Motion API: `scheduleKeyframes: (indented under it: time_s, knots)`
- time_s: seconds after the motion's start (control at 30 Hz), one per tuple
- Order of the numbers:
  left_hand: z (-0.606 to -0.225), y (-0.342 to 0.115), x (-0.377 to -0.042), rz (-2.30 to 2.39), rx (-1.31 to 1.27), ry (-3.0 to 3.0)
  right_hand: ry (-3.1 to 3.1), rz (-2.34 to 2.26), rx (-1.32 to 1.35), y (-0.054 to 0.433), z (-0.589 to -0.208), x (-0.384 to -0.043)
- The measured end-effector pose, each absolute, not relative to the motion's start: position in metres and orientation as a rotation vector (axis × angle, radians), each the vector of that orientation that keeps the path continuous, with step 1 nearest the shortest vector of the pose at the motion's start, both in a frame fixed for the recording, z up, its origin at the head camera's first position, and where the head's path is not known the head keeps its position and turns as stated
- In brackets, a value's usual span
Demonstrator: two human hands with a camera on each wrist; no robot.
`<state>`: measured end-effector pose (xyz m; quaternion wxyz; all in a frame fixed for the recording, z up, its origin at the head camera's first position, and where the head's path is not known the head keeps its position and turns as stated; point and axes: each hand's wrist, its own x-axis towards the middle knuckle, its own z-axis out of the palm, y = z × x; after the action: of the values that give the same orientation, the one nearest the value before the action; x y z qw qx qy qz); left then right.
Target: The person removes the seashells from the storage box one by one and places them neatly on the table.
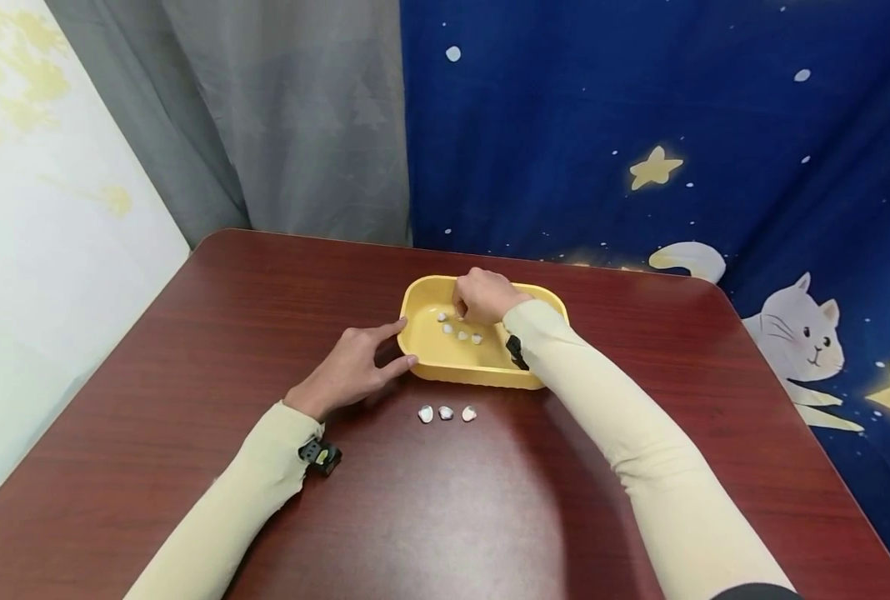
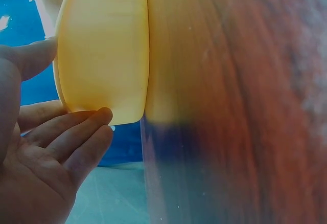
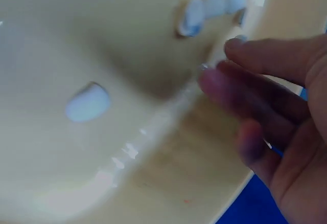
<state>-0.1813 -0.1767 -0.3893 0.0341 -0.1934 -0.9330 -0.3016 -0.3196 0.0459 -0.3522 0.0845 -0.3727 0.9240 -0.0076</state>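
A yellow rectangular tray [image 1: 482, 377] with rounded corners sits on the table, with several small white shell-like pieces [image 1: 477, 339] inside. My left hand [image 1: 347, 371] is at its left end, thumb and index finger spread apart against the rim. In the left wrist view, more fingers [image 2: 84, 127] rest against the tray's end wall. My right hand [image 1: 484, 296] reaches into the tray, fingers pointing down. The right wrist view shows its thumb and fingers parted, close to a row of white pieces [image 3: 215, 3], with a single white piece [image 3: 88, 103] lying farther off.
Three more white pieces [image 1: 446, 413] lie in a row on the dark red table [image 1: 325, 275], just in front of the tray. Behind the table hang a grey curtain [image 1: 317, 125] and a blue curtain [image 1: 550, 125]. A white wall [image 1: 32, 250] stands at the left.
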Motion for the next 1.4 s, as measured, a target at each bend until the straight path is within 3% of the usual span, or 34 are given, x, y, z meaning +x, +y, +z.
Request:
scheduleKeyframes:
  time_s: [0.5,0.8,1.4]
  knots:
    - [-0.389,-0.176,-0.181,-0.924,-0.567,-2.909,2.629,-0.21,-1.131,0.056,-0.319,-0.31]
    - [-0.389,-0.176,-0.183,-0.925,-0.56,-2.916,2.662,-0.255,-1.273,0.073,-0.304,-0.297]
    - [-0.391,-0.176,-0.183,-0.946,-0.575,-2.896,2.709,-0.311,-1.421,0.101,-0.3,-0.258]
